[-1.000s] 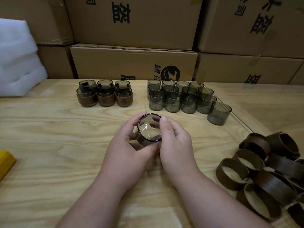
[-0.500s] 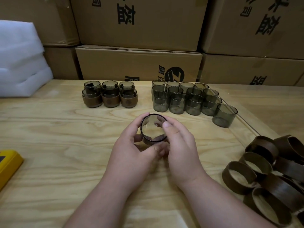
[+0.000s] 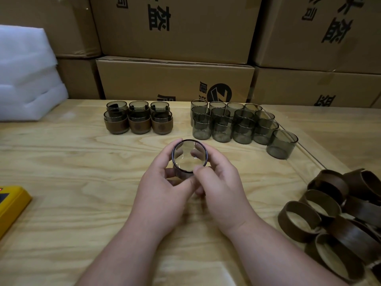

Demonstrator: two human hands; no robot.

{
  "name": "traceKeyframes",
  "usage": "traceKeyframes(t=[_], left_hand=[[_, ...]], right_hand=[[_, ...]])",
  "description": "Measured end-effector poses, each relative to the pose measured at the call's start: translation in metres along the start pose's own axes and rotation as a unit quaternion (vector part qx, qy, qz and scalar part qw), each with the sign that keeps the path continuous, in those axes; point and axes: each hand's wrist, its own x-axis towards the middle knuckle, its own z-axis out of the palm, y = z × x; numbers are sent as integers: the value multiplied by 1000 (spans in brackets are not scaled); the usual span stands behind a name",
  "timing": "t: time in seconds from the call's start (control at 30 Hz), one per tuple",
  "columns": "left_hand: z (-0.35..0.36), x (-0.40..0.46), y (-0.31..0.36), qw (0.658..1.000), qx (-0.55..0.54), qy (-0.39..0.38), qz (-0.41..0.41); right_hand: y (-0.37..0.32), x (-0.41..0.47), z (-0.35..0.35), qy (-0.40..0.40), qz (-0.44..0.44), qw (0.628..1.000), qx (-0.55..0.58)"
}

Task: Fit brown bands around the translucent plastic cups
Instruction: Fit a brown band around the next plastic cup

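Yellow object (image 3: 12, 207) at 9 o'clock on wooden table (image 3: 72, 162); white foam (image 3: 26, 75) at 10. Banded cups (image 3: 139, 118) at 11, stacked two high. Centre: left hand (image 3: 162, 193) & right hand (image 3: 218, 188), fingers curled round one translucent cup (image 3: 189, 156), mouth tilted toward viewer, held just above table; band on it can't be made out. Bare cups (image 3: 237, 124) at 1, in rows w/ one apart. Loose brown bands (image 3: 340, 219) piled at 4. Cardboard boxes (image 3: 175, 58) behind, at 12.
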Motion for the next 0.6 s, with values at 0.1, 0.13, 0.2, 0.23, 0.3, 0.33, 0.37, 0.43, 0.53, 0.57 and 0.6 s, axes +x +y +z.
traceKeyframes(t=[0.1, 0.13, 0.2, 0.23, 0.3, 0.33, 0.37, 0.43, 0.53, 0.57, 0.6], left_hand=[[-1, -1, 0, 1000, 21, -4, 3], [-1, -1, 1, 1000, 28, -2, 7], [0, -2, 3, 999, 41, -1, 19], [0, -2, 5, 998, 49, -2, 25], [0, -3, 4, 997, 65, -5, 32], [0, -3, 4, 997, 72, -8, 35], [0, -4, 3, 996, 81, -9, 40], [1, -5, 2, 994, 100, -9, 54], [2, -7, 3, 991, 108, -17, 75], [3, -7, 3, 990, 113, -21, 80], [3, -8, 3, 989, 117, -26, 83]], right_hand=[[3, 0, 1, 14, 14, 1000, -21], [4, 0, 1, 17, 19, 999, -21], [4, -1, 3, 20, 22, 999, -22], [5, 0, 3, 24, 22, 999, -25], [5, 0, 3, 35, 18, 998, -39], [4, 0, 4, 42, 18, 998, -46], [5, 0, 3, 50, 20, 997, -50], [5, 1, 3, 66, 27, 996, -53], [4, 1, 3, 87, 32, 995, -42], [4, 2, 2, 95, 34, 994, -40], [4, 2, 2, 104, 35, 993, -40]])
